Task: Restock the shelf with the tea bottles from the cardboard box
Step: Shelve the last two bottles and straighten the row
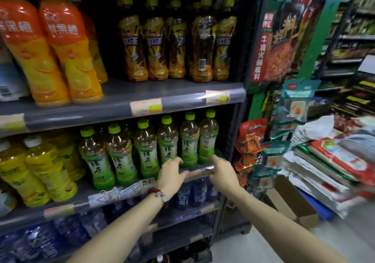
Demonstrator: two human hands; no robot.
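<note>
Hands reach to the middle shelf in our head view. At 6 o'clock of centre the left hand rests its loosely curved fingers on the shelf edge, just at the foot of a green tea bottle; it clamps nothing. At 5 o'clock the right hand points one finger against the base of the last green tea bottle in the row; we cannot tell how its other fingers lie. The cardboard box stands open on the floor at 4 o'clock.
</note>
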